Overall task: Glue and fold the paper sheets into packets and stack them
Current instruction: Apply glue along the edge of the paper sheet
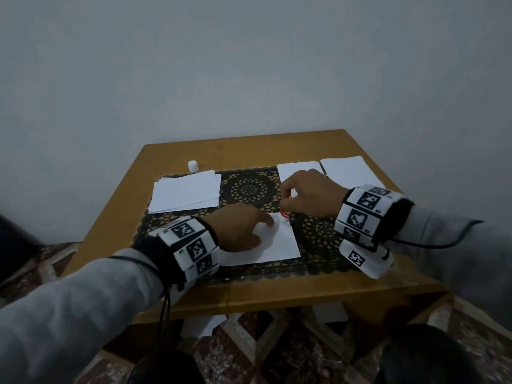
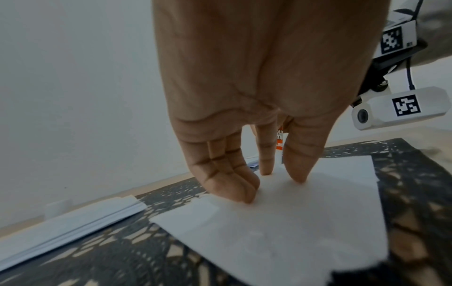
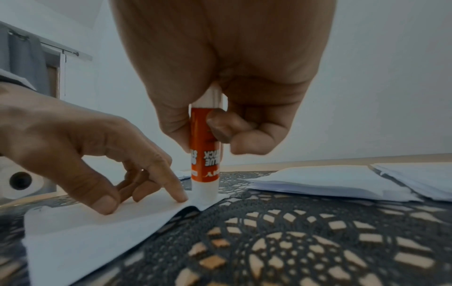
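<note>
A white paper sheet (image 1: 279, 242) lies on the black lace mat (image 1: 250, 189) in the middle of the table. My left hand (image 1: 243, 230) presses its fingertips (image 3: 179, 195) onto the sheet's far edge. My right hand (image 1: 307, 192) grips an orange and white glue stick (image 3: 204, 154) upright. The stick's white lower end touches the sheet's far right corner, right beside the left index finger. In the left wrist view the sheet (image 2: 281, 232) spreads under the fingers and the glue stick (image 2: 279, 141) shows between them.
A stack of white sheets (image 1: 185, 192) lies at the left of the mat, with a small white cap (image 1: 193, 165) behind it. Two more paper piles (image 1: 299, 167) (image 1: 349, 170) sit at the back right. The wooden table (image 1: 249, 295) stands against a wall.
</note>
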Motion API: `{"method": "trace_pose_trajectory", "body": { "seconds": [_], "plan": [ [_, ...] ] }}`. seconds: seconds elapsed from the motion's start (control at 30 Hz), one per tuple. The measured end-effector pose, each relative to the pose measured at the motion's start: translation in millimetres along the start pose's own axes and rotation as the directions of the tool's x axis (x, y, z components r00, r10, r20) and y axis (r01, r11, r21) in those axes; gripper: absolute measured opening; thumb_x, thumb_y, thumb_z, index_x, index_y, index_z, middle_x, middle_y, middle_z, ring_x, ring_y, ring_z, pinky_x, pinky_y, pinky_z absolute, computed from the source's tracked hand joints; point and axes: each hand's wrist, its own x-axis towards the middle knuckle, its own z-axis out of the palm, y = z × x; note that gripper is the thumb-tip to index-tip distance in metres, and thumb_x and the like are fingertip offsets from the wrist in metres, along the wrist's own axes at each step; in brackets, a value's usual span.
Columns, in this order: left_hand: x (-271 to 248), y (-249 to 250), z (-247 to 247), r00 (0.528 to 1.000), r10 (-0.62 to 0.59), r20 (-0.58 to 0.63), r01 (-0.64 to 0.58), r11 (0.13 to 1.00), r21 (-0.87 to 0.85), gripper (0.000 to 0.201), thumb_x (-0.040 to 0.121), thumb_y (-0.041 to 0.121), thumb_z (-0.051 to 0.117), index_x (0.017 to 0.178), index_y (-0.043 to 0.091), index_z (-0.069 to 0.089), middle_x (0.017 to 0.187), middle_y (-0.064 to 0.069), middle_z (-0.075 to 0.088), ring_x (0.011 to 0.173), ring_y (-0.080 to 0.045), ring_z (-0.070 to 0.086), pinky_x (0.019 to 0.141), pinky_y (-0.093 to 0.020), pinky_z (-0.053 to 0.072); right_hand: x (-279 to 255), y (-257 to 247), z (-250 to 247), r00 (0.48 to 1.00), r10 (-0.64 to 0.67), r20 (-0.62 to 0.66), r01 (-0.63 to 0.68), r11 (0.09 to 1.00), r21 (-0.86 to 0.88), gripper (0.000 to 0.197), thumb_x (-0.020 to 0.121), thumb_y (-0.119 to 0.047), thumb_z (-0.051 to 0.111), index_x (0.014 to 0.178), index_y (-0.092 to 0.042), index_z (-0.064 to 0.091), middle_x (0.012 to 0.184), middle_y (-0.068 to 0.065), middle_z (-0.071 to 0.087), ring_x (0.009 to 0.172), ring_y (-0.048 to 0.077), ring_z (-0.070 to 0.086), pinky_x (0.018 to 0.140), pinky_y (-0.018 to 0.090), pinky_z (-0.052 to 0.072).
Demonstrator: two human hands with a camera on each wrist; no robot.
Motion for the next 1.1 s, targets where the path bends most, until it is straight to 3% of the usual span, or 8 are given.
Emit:
{"method": "trace_pose_trajectory", "body": {
  "seconds": [0.2,0.3,0.47,0.57,0.7,0.8,1.0,1.1],
  "plan": [
    [3.6,-3.6,0.8,1.000,0.006,-0.015,-0.006,1.000,-0.020,0.048,0.090,0.023,0.058,0.137,0.026,0.049,0.124,-0.005,0.060,0.106,-0.023,0.057,0.083,-0.025,0.041,-9.6,2.4,-0.8,0.999,-0.028,0.043,0.028,0.999,0.020,0.014,0.082,-0.024,0.067,0.076,-0.012,0.070,0.079,-0.004,0.062,0.058,0.007,0.048,0.056,0.022,0.035],
    [3.3,-2.2,4.5,1.000,-0.006,-0.008,0.006,1.000,-0.018,0.045,0.089,0.026,0.058,0.133,0.027,0.047,0.122,-0.007,0.057,0.107,-0.024,0.055,0.090,-0.036,0.048,-11.1,3.5,-3.0,0.999,-0.038,0.039,0.038,0.999,-0.018,0.014,0.083,-0.025,0.066,0.076,-0.013,0.069,0.080,-0.006,0.060,0.059,0.007,0.048,0.056,0.022,0.036],
    [6.3,-2.1,7.4,1.000,-0.004,0.018,0.005,1.000,-0.028,0.049,0.091,0.025,0.056,0.136,0.028,0.038,0.125,-0.007,0.055,0.107,-0.026,0.054,0.088,-0.034,0.045,-9.0,5.7,-13.2,0.995,-0.017,0.100,0.021,0.999,-0.036,0.017,0.083,-0.029,0.066,0.067,-0.023,0.065,0.083,-0.001,0.067,0.076,0.017,0.061,0.072,0.036,0.051],
    [6.0,-4.7,9.1,0.999,-0.002,0.040,0.003,0.999,-0.043,0.054,0.092,0.027,0.055,0.141,0.032,0.033,0.130,-0.008,0.051,0.113,-0.027,0.052,0.095,-0.038,0.045,-8.0,11.0,-21.0,1.000,-0.012,-0.015,0.012,1.000,-0.023,0.013,0.086,-0.034,0.065,0.080,-0.023,0.068,0.093,-0.005,0.065,0.081,0.013,0.059,0.072,0.029,0.046],
    [1.5,-6.1,11.7,0.999,0.012,0.037,-0.011,0.999,-0.035,0.056,0.095,0.031,0.049,0.146,0.038,0.026,0.130,-0.008,0.046,0.115,-0.029,0.051,0.095,-0.037,0.045,-4.2,25.1,-38.4,0.994,0.105,-0.033,-0.102,0.990,0.098,0.023,0.092,-0.029,0.061,0.106,-0.012,0.066,0.096,0.007,0.065,0.071,0.021,0.062,0.061,0.034,0.051],
    [-3.2,-6.5,13.2,0.998,0.034,0.043,-0.034,0.999,-0.017,0.056,0.096,0.034,0.047,0.147,0.038,0.024,0.125,-0.010,0.043,0.110,-0.030,0.051,0.090,-0.038,0.044,2.3,35.5,-45.7,0.982,0.184,-0.051,-0.169,0.963,0.211,0.022,0.098,-0.023,0.050,0.102,-0.005,0.063,0.087,0.016,0.068,0.076,0.031,0.067,0.070,0.042,0.055],
    [-10.4,-6.4,14.0,0.996,0.063,0.064,-0.064,0.998,0.015,0.059,0.097,0.037,0.045,0.150,0.032,0.018,0.124,-0.010,0.037,0.113,-0.029,0.045,0.097,-0.037,0.041,40.0,38.7,-46.3,0.923,0.385,-0.021,-0.278,0.702,0.655,0.013,0.097,-0.019,0.047,0.101,-0.007,0.045,0.084,0.021,0.067,0.062,0.027,0.059,0.054,0.029,0.046],
    [-10.9,-7.8,13.8,0.995,0.073,0.067,-0.073,0.997,0.002,0.060,0.097,0.037,0.045,0.150,0.032,0.018,0.122,-0.010,0.037,0.112,-0.028,0.044,0.097,-0.039,0.041,71.1,46.5,-41.2,0.895,0.382,-0.229,-0.271,0.876,0.399,0.020,0.090,-0.027,0.062,0.099,-0.011,0.055,0.090,0.006,0.065,0.075,0.020,0.061,0.069,0.031,0.050]
  ]
}}
